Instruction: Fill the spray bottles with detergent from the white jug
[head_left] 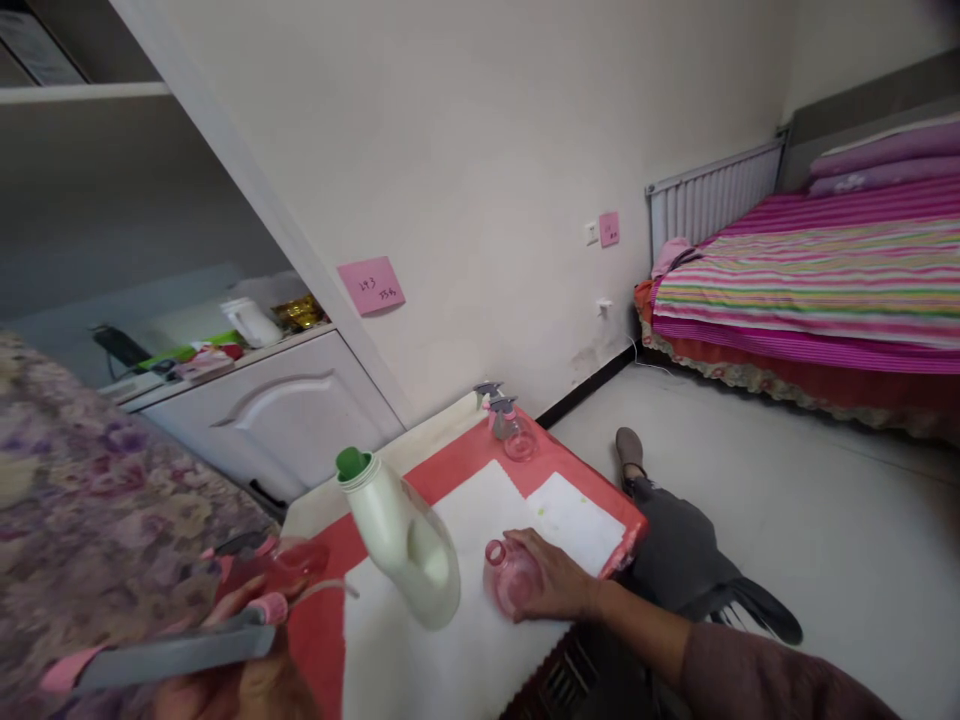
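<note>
Right hand (559, 582): fingers clamped round clear pink plastic bottle (516, 584). Left hand (268, 672): fingers clamped on grey-and-pink plastic spray head (180, 660). Advisable: steady bottle upright, mouth unobstructed.

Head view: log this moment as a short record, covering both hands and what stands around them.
Left hand: holds a grey-and-pink plastic spray head with a thin dip tube
Right hand: grips a translucent pink plastic bottle, neck uncapped
Between the hands: pale-green plastic jug with a green top, standing
Under the bottle: flat white sheet on a red table covering
Far table edge: translucent spray bottles with grey triggers
</note>
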